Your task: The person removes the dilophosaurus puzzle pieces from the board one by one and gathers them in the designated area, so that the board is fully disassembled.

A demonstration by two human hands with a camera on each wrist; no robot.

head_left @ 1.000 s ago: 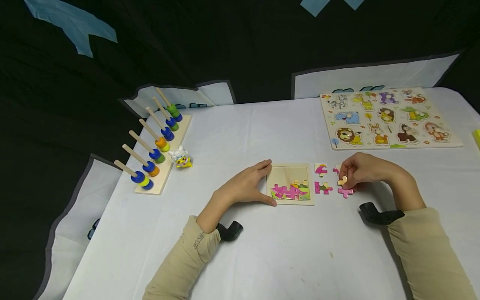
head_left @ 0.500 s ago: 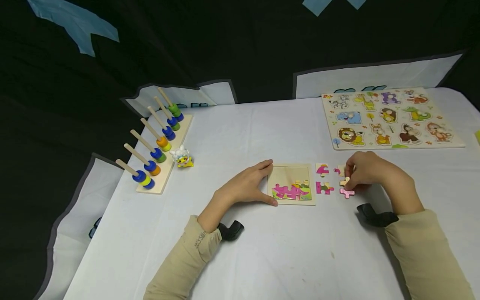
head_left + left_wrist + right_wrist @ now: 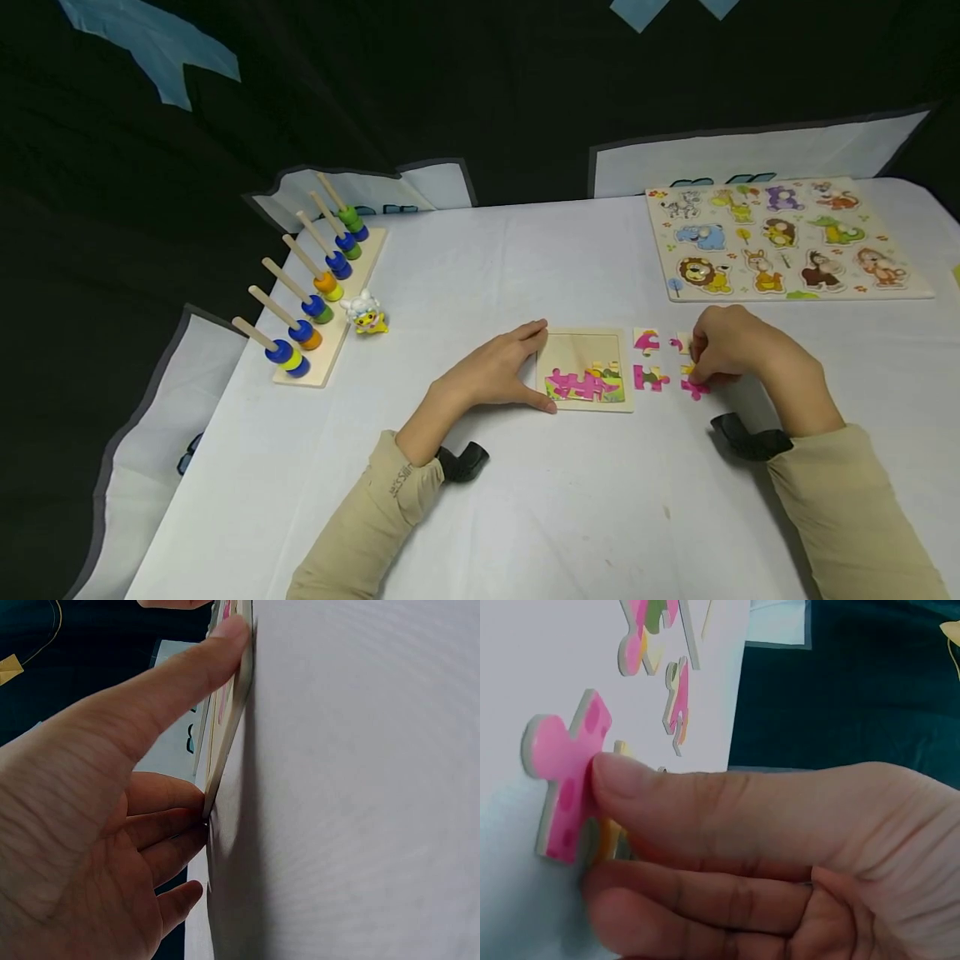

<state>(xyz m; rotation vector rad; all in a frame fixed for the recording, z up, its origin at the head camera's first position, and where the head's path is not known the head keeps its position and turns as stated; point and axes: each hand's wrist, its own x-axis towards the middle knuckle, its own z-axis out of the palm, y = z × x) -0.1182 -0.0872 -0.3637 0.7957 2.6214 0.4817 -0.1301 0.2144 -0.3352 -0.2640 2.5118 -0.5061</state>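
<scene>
My left hand (image 3: pixel 495 367) rests at the left side of a small square wooden puzzle tray (image 3: pixel 581 343). In the left wrist view its thumb (image 3: pixel 214 656) lies on the front rim and the fingers touch the edge. Pink and green joined pieces (image 3: pixel 585 385) fill the tray's lower part. To the right, my right hand (image 3: pixel 738 346) pinches a pink puzzle piece (image 3: pixel 570 776). The thumb covers part of it, and yellow shows beside the thumb. Other pink pieces (image 3: pixel 647 341) lie between the tray and this hand, one partly hidden by the fingers.
A large animal puzzle board (image 3: pixel 787 242) lies at the back right. At the left stands a row of wooden pegs with coloured rings on a base (image 3: pixel 337 333), a small white-and-yellow figurine (image 3: pixel 365 313) beside it. A dark curtain (image 3: pixel 465 83) hangs behind the white table.
The right hand has come slightly down and forward over the piece, whose pink part looks brighter now that it lies flatter. The left hand keeps its place on the tray.
</scene>
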